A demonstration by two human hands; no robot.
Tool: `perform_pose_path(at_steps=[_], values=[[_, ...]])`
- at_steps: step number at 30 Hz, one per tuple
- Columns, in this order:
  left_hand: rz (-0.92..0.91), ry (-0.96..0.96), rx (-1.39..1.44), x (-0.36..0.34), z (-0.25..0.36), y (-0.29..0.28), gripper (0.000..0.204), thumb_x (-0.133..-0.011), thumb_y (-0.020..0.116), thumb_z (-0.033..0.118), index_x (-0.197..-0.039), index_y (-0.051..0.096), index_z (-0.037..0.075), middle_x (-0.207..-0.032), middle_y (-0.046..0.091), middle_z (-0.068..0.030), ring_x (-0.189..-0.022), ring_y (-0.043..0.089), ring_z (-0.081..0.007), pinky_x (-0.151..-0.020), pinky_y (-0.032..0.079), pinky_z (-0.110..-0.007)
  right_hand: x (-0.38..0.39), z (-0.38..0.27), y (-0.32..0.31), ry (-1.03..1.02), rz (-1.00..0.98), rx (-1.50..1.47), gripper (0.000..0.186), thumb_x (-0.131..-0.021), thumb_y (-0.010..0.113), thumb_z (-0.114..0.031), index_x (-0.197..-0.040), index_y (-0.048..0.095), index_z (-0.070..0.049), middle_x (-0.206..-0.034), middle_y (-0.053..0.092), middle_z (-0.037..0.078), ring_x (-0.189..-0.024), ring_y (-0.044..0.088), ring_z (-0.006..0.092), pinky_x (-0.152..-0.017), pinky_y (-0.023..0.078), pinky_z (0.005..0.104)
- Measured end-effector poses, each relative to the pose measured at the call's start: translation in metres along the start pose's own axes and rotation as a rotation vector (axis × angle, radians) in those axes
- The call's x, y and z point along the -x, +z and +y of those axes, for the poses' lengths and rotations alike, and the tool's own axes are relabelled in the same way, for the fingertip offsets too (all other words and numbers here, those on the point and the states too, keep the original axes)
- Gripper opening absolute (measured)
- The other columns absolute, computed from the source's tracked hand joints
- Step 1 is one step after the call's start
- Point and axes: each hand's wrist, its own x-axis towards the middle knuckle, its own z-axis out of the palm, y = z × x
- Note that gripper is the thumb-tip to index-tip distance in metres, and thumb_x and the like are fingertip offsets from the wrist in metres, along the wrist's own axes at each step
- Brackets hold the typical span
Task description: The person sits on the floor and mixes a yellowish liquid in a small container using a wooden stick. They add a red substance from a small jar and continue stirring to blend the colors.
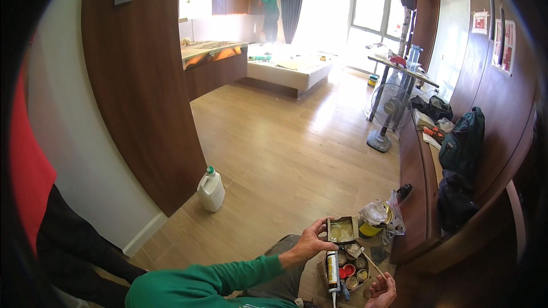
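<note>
My left hand point(311, 243) grips the near-left side of a small dark-rimmed square tray point(343, 230) with a pale yellowish substance in it. My right hand point(381, 292) is curled around the lower end of a thin wooden stick point(374, 264), whose upper end reaches a pale, crumpled-looking piece point(354, 250). Below the tray is a box of several small round pots, among them a red one point(349, 270) and a tan-filled one point(352, 282). A sealant tube point(333, 271) with a white nozzle lies along the box's left side.
A tin with a yellow band point(371, 230), partly wrapped in clear plastic, stands beside the tray. A white jug point(211, 190) with a green cap is on the wood floor. Farther off are a standing fan point(390, 105), a backpack point(463, 140) and a person in green point(270, 8). Another person's red garment point(31, 165) shows at left.
</note>
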Motion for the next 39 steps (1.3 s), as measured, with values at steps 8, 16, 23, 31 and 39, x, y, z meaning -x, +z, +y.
perform_pose_path(at_steps=[8,16,23,31,39], values=[[-0.065,0.035,0.074,0.005,0.013,0.02,0.092,-0.076,0.085,-0.002,-0.154,0.037,0.003,-0.137,0.055,-0.0127,-0.113,0.064,-0.0182,-0.093,0.058,-0.031,0.018,-0.03,0.005,-0.056,-0.024,0.063,0.023,-0.102,0.056,-0.017,-0.113,0.068,-0.002,-0.091,0.071,0.006,-0.074,0.065,0.015,-0.058,0.052,0.0271],[0.104,0.208,-0.503,0.031,0.022,0.002,0.091,-0.072,0.093,0.014,-0.15,0.047,0.008,-0.122,0.063,-0.0073,-0.095,0.065,-0.0146,-0.086,0.057,-0.03,0.049,-0.04,0.012,-0.585,-0.111,0.35,0.025,-0.099,0.062,-0.009,-0.117,0.068,0.006,-0.101,0.071,0.01,-0.087,0.066,0.0172,-0.071,0.056,0.0275],[0.123,0.264,-0.614,0.022,0.027,-0.007,0.083,-0.07,0.093,0.015,-0.143,0.055,0.01,-0.099,0.068,-0.0033,-0.088,0.064,-0.0128,-0.08,0.056,-0.029,0.043,-0.054,0.023,-0.49,-0.132,0.111,0.021,-0.099,0.063,-0.016,-0.105,0.07,0.002,-0.08,0.068,0.008,-0.068,0.061,0.0126,-0.063,0.048,0.0251],[0.04,0.383,-0.517,0.022,0.013,0.014,0.091,-0.063,0.094,0.012,-0.143,0.053,0.003,-0.129,0.06,-0.0101,-0.091,0.066,-0.0147,-0.076,0.059,-0.029,0.083,-0.067,0.041,-0.59,-0.364,0.272,0.021,-0.099,0.063,-0.01,-0.108,0.07,0.008,-0.087,0.072,0.018,-0.071,0.066,0.0182,-0.067,0.053,0.0297],[0.003,0.447,-0.671,0.033,0.004,0.018,0.09,-0.061,0.093,0.009,-0.142,0.054,0.004,-0.129,0.061,-0.0109,-0.09,0.067,-0.0165,-0.074,0.059,-0.03,0.085,-0.069,0.039,-0.607,-0.354,0.423,0.019,-0.098,0.065,-0.007,-0.108,0.071,0.008,-0.088,0.072,0.015,-0.073,0.067,0.0159,-0.066,0.053,0.0266]])
